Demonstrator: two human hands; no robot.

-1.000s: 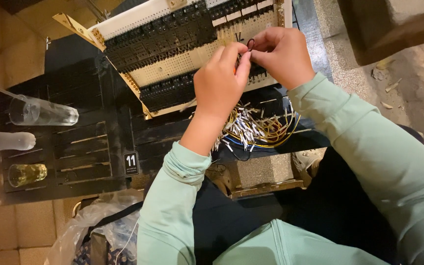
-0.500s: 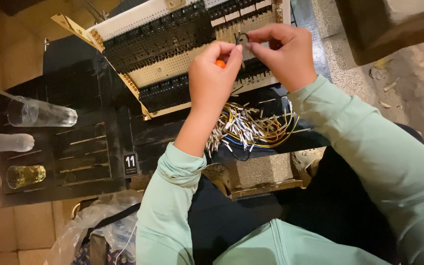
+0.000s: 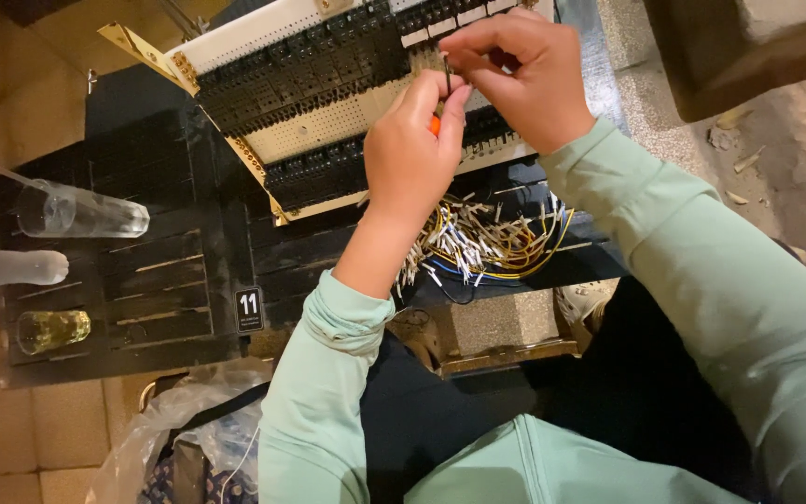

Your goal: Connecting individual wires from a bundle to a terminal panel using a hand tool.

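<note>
We are raising both hands farther over the terminal board (image 3: 328, 121): the left hand (image 3: 412, 149) now showing an orange-handled tool (image 3: 434, 123), the right hand (image 3: 524, 75) pinching a thin dark wire (image 3: 447, 73).

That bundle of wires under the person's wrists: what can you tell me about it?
The bundle of wires is a loose tangle, mostly yellow with some blue and dark strands, many ending in pale tips. It lies on the black slatted surface, just below the tilted perforated panel. The left hand and right hand work above it over the panel; the left forearm crosses its left edge.
</note>
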